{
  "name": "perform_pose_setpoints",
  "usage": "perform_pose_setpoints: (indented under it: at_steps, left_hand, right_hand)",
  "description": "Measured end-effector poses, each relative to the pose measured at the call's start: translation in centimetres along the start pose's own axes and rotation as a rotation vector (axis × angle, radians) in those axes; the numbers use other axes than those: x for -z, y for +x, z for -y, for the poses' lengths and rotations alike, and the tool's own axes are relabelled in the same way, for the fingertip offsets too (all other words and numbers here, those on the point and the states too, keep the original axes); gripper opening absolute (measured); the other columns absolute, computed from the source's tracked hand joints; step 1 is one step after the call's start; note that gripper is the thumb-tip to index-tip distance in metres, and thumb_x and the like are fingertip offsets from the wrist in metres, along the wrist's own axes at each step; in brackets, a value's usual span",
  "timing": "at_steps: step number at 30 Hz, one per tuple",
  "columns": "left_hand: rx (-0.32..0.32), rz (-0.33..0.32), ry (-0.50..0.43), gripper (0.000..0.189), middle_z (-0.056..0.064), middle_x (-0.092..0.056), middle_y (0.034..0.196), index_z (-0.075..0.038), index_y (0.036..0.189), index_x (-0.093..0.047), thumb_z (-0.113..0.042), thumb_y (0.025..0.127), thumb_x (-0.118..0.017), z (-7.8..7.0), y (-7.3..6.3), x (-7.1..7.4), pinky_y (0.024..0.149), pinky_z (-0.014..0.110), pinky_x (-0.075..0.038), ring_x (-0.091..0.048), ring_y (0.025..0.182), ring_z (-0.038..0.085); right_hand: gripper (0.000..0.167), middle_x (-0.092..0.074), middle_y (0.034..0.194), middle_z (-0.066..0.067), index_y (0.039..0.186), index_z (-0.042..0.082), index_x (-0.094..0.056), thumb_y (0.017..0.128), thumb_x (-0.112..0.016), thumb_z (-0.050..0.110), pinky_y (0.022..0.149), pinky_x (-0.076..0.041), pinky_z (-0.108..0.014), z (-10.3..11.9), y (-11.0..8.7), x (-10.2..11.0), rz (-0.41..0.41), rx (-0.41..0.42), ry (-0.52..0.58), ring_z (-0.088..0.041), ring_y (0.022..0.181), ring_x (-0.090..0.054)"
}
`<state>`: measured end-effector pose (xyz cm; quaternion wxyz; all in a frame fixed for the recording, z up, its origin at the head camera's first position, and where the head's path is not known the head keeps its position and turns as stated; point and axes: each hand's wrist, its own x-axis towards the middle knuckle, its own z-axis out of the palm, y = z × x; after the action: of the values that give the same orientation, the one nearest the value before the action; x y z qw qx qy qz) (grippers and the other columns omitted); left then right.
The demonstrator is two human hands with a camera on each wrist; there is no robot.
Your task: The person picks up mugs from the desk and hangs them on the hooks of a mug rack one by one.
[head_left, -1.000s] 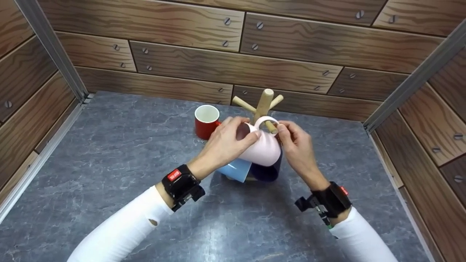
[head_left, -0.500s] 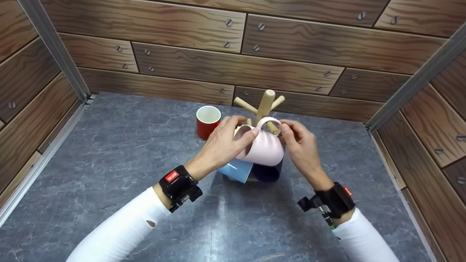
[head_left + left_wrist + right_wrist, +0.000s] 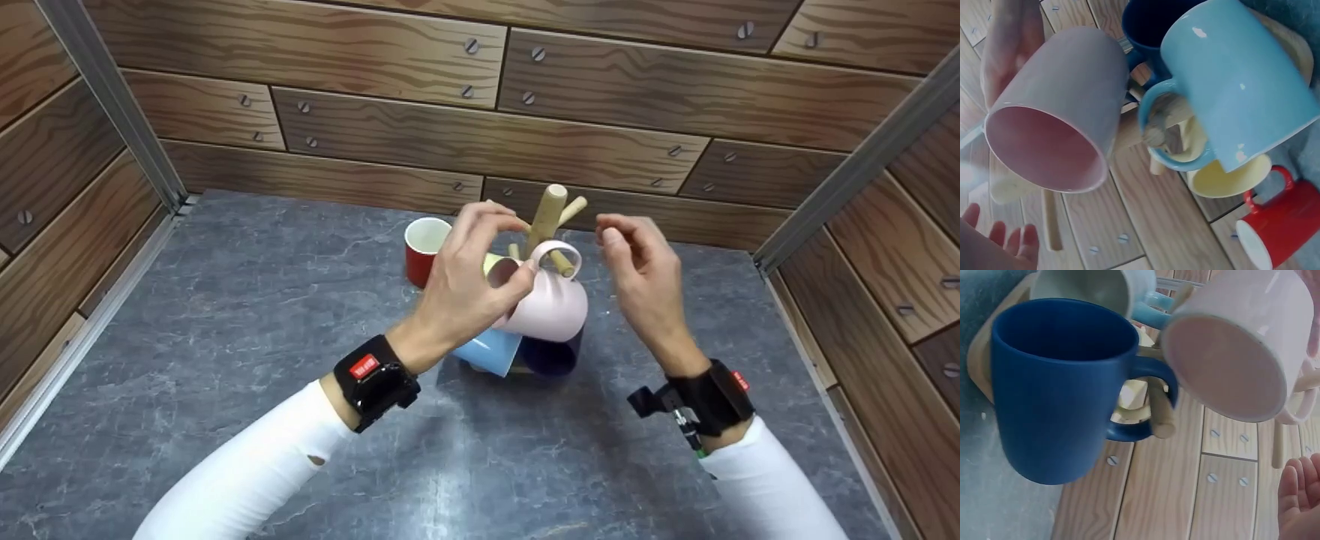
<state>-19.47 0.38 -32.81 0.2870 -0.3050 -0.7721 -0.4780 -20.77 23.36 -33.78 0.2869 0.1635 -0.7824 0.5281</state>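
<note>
A pink mug point(image 3: 553, 309) hangs on its side by its handle from a peg of the wooden mug tree point(image 3: 546, 221). My left hand point(image 3: 469, 277) is at the mug's mouth with its fingers apart; in the head view the thumb overlaps the rim, and I cannot tell whether it touches. Off to the right of the handle, my right hand point(image 3: 645, 281) is held in the air with fingers loosely bent and nothing in them. Below hang a light blue mug point(image 3: 1235, 84) and a dark blue mug point(image 3: 1061, 399), their handles on pegs.
A yellow mug point(image 3: 1230, 179) is partly hidden behind the light blue one. Left of the tree, a red mug point(image 3: 421, 259) with a white inside stands upright on the grey marbled table point(image 3: 285, 300). Wood-patterned walls point(image 3: 375, 127) enclose the back and sides.
My right hand has let go of the pink mug's handle and moved right. My left fingers have lifted and spread away from the mug, which stays on the peg.
</note>
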Motion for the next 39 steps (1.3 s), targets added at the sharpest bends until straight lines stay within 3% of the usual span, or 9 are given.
perform_pose_setpoints:
  at_steps: [3,9,15,23,27,33,39]
  left_hand:
    - [-0.084,0.014,0.033,0.027,0.005,-0.059,0.114,-0.007,0.109,-0.069,-0.019,0.085,-0.071,-0.5,0.5,-0.3,0.101,0.027,-0.045,-0.058,0.109,0.016]
    - [-0.216,0.128,0.120,0.017,0.003,-0.062,0.107,-0.010,0.101,-0.072,-0.019,0.086,-0.071,-1.1,1.0,-1.3,0.087,0.026,-0.049,-0.059,0.097,0.015]
    - [-0.319,0.173,0.206,0.011,0.002,-0.064,0.102,-0.009,0.098,-0.074,-0.014,0.088,-0.070,-1.2,1.3,-2.0,0.085,0.026,-0.050,-0.060,0.093,0.016]
    - [-0.325,0.244,0.255,0.011,0.002,-0.069,0.102,-0.009,0.098,-0.076,-0.017,0.092,-0.071,-1.4,1.7,-2.5,0.088,0.028,-0.052,-0.064,0.098,0.018]
    - [-0.328,0.269,0.280,0.011,0.001,-0.068,0.099,-0.010,0.097,-0.074,-0.019,0.091,-0.072,-1.5,1.9,-2.3,0.087,0.028,-0.052,-0.064,0.096,0.018]
    - [-0.362,0.283,0.365,0.012,0.002,-0.065,0.097,-0.010,0.095,-0.068,-0.020,0.090,-0.072,-1.7,2.0,-2.3,0.084,0.028,-0.050,-0.061,0.091,0.019]
    - [-0.381,0.286,0.378,0.008,0.002,-0.064,0.095,-0.010,0.094,-0.067,-0.017,0.091,-0.071,-1.7,2.0,-2.3,0.082,0.027,-0.049,-0.060,0.088,0.020]
  right_hand:
    - [0.022,-0.066,0.107,-0.009,0.116,-0.002,-0.069,0.100,-0.058,0.007,0.084,-0.053,-0.021,0.4,0.6,-0.3,-0.002,0.047,-0.001,-0.018,0.098,-0.064]
    - [0.023,-0.067,0.114,-0.010,0.118,0.001,-0.069,0.100,-0.058,0.009,0.088,-0.053,-0.024,1.3,1.6,-1.3,0.013,0.151,0.024,-0.021,0.104,-0.064]
    - [0.026,-0.069,0.120,-0.009,0.123,0.003,-0.068,0.101,-0.057,0.011,0.089,-0.053,-0.025,2.2,2.4,-2.3,0.078,0.157,0.042,-0.021,0.109,-0.066]
    - [0.031,-0.069,0.126,-0.005,0.130,0.009,-0.066,0.101,-0.058,0.011,0.076,-0.053,-0.019,2.4,2.9,-2.9,0.127,0.164,-0.041,-0.011,0.094,-0.067]
    - [0.029,-0.071,0.118,-0.004,0.128,0.009,-0.068,0.100,-0.059,0.013,0.072,-0.052,-0.019,2.3,3.2,-3.1,0.135,0.162,-0.038,-0.012,0.087,-0.066]
    - [0.028,-0.072,0.114,-0.006,0.126,0.007,-0.067,0.100,-0.059,0.014,0.074,-0.053,-0.020,1.9,3.6,-3.0,0.153,0.216,-0.069,-0.013,0.090,-0.067]
    - [0.028,-0.072,0.112,-0.007,0.125,0.004,-0.066,0.100,-0.060,0.014,0.077,-0.054,-0.019,2.0,3.6,-2.8,0.160,0.255,-0.107,-0.012,0.090,-0.067]
